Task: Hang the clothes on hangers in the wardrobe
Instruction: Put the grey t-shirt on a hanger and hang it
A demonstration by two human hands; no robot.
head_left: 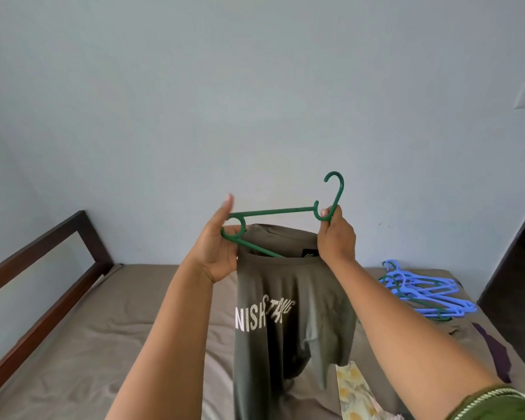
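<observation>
Head view, item in hand: I log both hands' fingers, left hand (217, 247) and right hand (335, 237), curled on green hanger (273, 211), half inside olive T-shirt (285, 313); spare hangers (422, 294) wait right of frame; no wardrobe visible.

Person, two arms in view. Left hand (215, 250): bare, no ring or watch; forearm behind it uncovered. Right hand (335, 237): bare, forearm uncovered; well back from it, near the elbow, an olive-green sleeve (497, 404) with a pale patterned trim along its edge.
</observation>
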